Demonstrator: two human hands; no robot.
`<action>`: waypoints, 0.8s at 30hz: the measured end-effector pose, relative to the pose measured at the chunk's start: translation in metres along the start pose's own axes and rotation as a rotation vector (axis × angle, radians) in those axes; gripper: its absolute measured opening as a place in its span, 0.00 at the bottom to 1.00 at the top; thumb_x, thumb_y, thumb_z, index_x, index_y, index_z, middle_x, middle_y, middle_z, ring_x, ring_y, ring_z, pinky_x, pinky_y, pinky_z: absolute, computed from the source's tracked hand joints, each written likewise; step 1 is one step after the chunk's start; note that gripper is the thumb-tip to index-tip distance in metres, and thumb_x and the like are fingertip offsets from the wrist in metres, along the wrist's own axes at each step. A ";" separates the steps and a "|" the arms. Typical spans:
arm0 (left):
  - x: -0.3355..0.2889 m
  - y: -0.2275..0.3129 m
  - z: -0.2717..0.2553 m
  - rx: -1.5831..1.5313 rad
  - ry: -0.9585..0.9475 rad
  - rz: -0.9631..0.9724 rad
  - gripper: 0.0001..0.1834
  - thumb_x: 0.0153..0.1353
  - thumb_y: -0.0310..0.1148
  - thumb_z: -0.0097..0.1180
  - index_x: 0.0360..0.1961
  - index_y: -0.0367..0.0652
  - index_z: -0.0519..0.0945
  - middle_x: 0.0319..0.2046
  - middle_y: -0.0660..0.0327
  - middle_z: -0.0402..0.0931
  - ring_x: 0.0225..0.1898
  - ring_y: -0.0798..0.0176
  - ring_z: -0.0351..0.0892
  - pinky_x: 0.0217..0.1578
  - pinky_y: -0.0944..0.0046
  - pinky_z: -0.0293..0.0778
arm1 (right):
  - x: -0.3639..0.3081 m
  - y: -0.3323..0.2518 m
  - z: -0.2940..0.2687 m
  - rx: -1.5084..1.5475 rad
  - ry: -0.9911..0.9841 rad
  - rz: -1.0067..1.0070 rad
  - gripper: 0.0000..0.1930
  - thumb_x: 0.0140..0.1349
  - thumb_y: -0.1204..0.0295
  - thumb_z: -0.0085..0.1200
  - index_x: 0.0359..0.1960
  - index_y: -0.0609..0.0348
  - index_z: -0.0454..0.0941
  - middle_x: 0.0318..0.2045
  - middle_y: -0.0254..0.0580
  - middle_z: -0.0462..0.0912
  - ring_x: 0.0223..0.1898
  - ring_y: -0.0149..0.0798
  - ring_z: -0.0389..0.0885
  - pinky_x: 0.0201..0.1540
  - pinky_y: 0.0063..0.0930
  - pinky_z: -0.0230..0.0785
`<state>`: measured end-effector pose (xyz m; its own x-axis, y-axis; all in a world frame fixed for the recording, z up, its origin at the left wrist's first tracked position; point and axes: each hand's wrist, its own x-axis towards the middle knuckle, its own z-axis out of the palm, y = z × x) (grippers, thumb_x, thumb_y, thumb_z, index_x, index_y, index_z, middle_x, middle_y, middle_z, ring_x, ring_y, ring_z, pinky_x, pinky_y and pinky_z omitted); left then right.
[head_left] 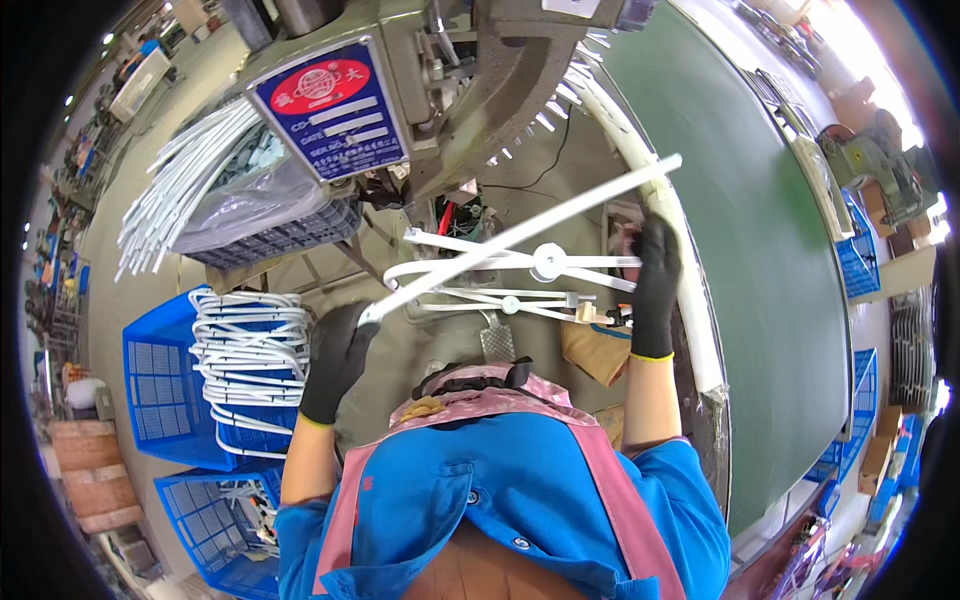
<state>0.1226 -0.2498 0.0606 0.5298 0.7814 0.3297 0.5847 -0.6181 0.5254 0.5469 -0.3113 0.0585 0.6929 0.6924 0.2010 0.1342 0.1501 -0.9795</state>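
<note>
My left hand point(338, 362), in a black glove with a yellow cuff, is closed on the lower end of a long white tube point(530, 227), which slants up to the right. My right hand point(657, 285), gloved the same way, is closed at the right ends of a white tube frame point(548, 262), whose crossing bars meet at a round disc. The long tube passes over this frame's left part, and I cannot tell if they are joined. Below hangs a second, similar frame point(510, 304) with a smaller disc; what supports it is hidden.
A grey-green machine point(440, 110) with a blue plate stands ahead. At left, a dark crate point(275, 238) holds white tubes, and bent tubes point(250, 360) hang over a blue basket point(160, 400). A green conveyor belt point(760, 280) runs along my right. A metal pedal point(497, 340) is below.
</note>
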 end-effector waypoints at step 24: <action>0.014 -0.038 -0.005 0.083 -0.052 0.142 0.19 0.54 0.27 0.59 0.49 0.37 0.76 0.29 0.52 0.75 0.29 0.49 0.75 0.29 0.53 0.70 | 0.054 0.106 -0.004 0.748 0.213 0.439 0.09 0.69 0.65 0.44 0.39 0.53 0.76 0.24 0.28 0.79 0.21 0.24 0.77 0.20 0.16 0.73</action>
<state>0.1051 -0.2150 0.0497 0.6403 0.6817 0.3540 0.5491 -0.7285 0.4095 0.6016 -0.2609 -0.0339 0.7000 0.6611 -0.2702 -0.6201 0.3748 -0.6892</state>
